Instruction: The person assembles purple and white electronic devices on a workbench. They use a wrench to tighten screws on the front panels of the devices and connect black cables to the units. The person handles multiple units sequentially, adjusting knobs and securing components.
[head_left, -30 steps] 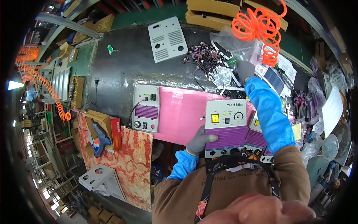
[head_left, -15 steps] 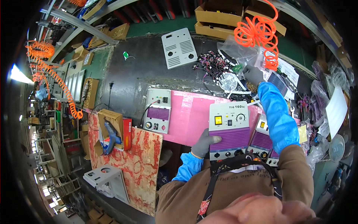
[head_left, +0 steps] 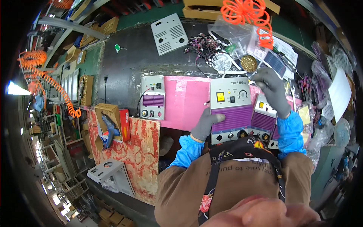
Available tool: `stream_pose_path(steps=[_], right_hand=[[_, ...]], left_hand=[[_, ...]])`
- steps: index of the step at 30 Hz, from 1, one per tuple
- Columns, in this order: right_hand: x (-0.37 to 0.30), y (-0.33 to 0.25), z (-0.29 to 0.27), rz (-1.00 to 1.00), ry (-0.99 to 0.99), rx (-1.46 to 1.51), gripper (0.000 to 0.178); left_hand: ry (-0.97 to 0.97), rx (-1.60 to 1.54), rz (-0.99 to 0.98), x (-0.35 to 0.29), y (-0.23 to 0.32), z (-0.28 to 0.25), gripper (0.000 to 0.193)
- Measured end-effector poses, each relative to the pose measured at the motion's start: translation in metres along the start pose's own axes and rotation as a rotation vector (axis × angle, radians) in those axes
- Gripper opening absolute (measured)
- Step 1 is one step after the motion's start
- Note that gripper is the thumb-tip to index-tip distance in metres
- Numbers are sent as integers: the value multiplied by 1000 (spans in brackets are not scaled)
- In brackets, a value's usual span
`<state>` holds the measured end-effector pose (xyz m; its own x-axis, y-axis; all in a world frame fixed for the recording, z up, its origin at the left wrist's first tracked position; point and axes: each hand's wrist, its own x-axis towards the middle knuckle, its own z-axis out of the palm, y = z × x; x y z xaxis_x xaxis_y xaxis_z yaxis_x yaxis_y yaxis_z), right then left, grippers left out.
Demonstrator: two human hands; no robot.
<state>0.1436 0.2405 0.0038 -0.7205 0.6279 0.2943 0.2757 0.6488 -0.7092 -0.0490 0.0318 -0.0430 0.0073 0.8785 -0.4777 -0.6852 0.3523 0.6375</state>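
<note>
A white-and-purple control panel (head_left: 231,109) stands at the near edge of the table (head_left: 124,68), directly in front of the person's chest, its yellow switch and round dial facing up toward the camera. The gloved left hand (head_left: 206,124) is partly closed around the panel's left side, the thumb lying over the purple slats and the other fingers out of sight behind. The gloved right hand (head_left: 269,89) is bent, its fingertips drawn close together at the panel's upper right corner; whether a small part sits between them cannot be told.

Just right of this panel, along the same near edge, is a second control panel (head_left: 263,118) of the same kind, partly covered by the right forearm. A pink sheet (head_left: 187,100) covers the table's near side, and at its left end lies a smaller-looking panel unit (head_left: 153,99) with a dark cable attached. Toward the far edge lies a grey vented plate (head_left: 169,34). Right of that plate are a heap of wire leads (head_left: 204,47), a clear round dish (head_left: 222,62) and a round heap of brass-coloured small parts (head_left: 248,63). An orange coiled hose (head_left: 244,11) hangs over the far right part, and a wrench (head_left: 293,97) lies toward the right edge.
</note>
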Motion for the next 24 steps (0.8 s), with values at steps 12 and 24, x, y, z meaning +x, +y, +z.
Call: stream_pose_path(steps=[12,24], right_hand=[[-71,-40,-12,34,119,-102,30],[-99,-55,-18,-136,170,-303,43]], left_hand=[[-108,210,23,-12,-12,48,64],[-167,373,99,-40,-25,84,60]])
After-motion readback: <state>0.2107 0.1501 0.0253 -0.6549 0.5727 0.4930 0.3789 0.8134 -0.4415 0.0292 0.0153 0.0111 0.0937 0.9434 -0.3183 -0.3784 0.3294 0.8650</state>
